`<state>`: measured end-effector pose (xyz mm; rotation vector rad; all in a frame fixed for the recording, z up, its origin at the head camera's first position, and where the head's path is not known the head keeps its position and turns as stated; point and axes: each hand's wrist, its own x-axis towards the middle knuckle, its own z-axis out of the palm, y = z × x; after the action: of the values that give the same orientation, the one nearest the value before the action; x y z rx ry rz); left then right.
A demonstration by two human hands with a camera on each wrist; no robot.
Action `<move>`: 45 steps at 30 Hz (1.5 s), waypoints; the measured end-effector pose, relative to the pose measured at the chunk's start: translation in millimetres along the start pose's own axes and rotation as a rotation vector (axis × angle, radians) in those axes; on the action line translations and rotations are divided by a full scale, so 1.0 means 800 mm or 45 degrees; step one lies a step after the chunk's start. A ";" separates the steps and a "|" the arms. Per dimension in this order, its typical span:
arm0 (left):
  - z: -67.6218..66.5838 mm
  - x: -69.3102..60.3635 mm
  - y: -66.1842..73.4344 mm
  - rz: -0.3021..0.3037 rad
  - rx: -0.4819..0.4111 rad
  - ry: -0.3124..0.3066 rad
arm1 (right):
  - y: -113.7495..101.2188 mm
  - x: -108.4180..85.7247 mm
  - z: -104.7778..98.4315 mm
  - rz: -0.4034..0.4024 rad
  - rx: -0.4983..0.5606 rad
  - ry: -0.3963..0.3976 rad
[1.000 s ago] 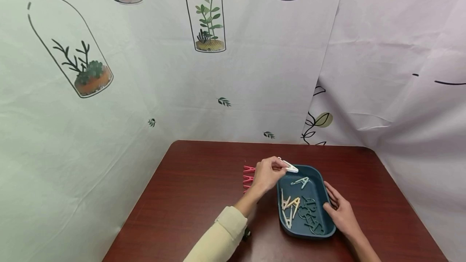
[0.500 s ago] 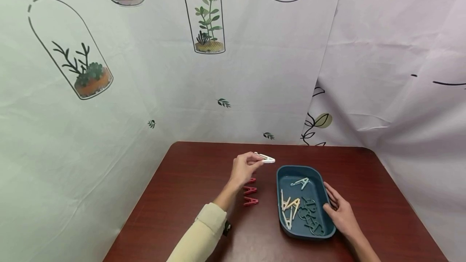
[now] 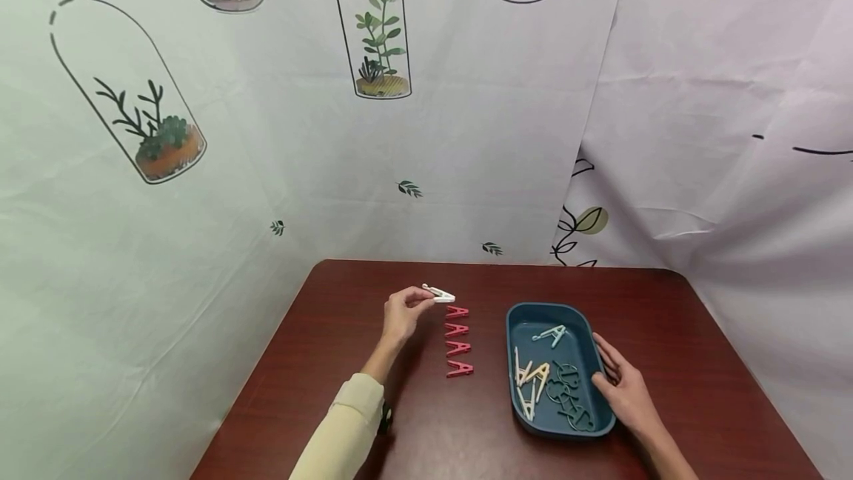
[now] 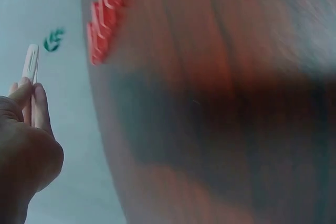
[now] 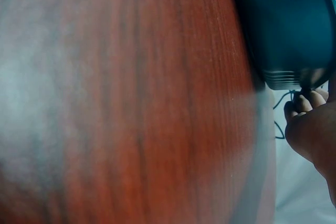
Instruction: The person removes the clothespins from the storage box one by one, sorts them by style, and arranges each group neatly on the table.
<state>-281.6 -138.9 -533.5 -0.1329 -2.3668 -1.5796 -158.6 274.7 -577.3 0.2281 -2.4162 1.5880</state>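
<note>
My left hand [image 3: 401, 315] pinches a white clothespin [image 3: 440, 295] between thumb and fingertips, above the far end of a column of several red clothespins [image 3: 458, 349] on the table. In the left wrist view the white clothespin [image 4: 31, 59] sticks up from the fingers, apart from the red ones [image 4: 102, 19]. My right hand [image 3: 626, 391] grips the right side of a blue tray [image 3: 577, 343], thumb at the rim and fingers along the outside. Inside lie a pale blue clothespin [image 3: 552, 334], several white and cream clothespins [image 3: 526, 398] and dark green ring-like pieces [image 3: 569, 376].
The dark red-brown table [image 3: 373, 287] has rounded far corners. A white cloth [image 3: 466, 154] printed with plants hangs behind it and along the sides. Bare tabletop lies left of the red column and between it and the tray.
My left hand has carried the white clothespin left from over the tray to the far end of the red column, uncovering the red clothespins. My right hand has stayed on the tray.
</note>
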 end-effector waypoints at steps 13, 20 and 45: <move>-0.013 -0.005 -0.052 -0.067 0.172 0.010 | 0.000 0.000 0.000 0.045 -0.010 -0.018; -0.017 -0.008 -0.063 -0.046 0.220 -0.043 | 0.001 0.001 0.001 0.043 -0.002 -0.017; -0.009 -0.003 -0.071 -0.067 0.302 0.021 | -0.003 0.002 0.000 0.091 -0.004 -0.027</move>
<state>-291.3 -167.5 -582.5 -0.0077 -2.5410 -1.3020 -159.4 273.8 -574.8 0.1607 -2.4688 1.6190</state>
